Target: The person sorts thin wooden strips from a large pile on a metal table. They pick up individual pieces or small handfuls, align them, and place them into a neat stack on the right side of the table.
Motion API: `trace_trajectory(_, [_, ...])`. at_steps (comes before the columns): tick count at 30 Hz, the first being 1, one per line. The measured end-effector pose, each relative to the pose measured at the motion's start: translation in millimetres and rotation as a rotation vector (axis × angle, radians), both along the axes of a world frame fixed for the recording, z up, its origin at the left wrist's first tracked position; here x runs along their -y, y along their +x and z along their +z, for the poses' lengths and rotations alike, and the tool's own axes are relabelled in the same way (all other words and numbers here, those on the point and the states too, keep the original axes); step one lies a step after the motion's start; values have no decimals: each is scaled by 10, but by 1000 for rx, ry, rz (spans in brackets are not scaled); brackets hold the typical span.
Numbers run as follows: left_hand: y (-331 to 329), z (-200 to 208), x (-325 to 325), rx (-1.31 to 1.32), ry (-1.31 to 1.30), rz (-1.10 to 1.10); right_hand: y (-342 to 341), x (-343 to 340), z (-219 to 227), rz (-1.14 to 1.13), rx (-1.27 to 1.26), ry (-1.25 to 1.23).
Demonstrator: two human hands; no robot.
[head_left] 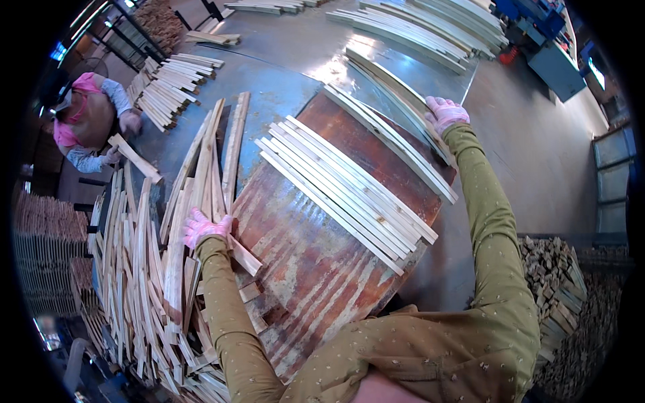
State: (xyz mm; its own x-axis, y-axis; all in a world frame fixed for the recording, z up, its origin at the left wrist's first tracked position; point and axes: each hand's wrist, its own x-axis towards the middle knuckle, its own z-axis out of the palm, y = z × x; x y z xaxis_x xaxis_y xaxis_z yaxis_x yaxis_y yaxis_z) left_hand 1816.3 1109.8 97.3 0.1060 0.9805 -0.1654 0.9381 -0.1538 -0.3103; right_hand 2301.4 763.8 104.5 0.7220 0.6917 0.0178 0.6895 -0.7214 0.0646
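My left hand (207, 227), in a pink and white glove, lies with its fingers spread on the loose wooden strips (175, 269) heaped at the left. My right hand (445, 113), gloved alike, reaches far forward. Its fingers are stretched out against the outer side of a long wooden strip (398, 87), and its thumb side is partly hidden. Close beside that strip lie more pale strips (393, 142), slanting across the board's far right part. Between my arms, a row of several strips (346, 188) lies side by side on a worn reddish-brown board (302, 289).
A grey metal table (282, 67) stretches beyond the board, with stacked strips (410, 33) at its far side. A co-worker (91, 121) at the left holds a short wooden piece (136, 160) near fanned strips (171, 87). Blue machinery (551, 60) stands far right, above cut wood (551, 282).
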Motion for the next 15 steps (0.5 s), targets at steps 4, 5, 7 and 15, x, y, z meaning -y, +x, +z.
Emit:
trace_trajectory(4, [-179,-66,-248,118,-92,-32,-319,9,-227,-54,-56,380])
trace_trajectory(5, [-261,-134,-299,186,-128,-26,-562,56,-251,-7,-61,467])
trace_trajectory(7, [-337,-292,-374,180,2,-81,-1056,35,-176,152,-157,583])
trace_trajectory(15, [-566,-61,-387,327,-323,-70,-2693,-443,-379,467,-808,787])
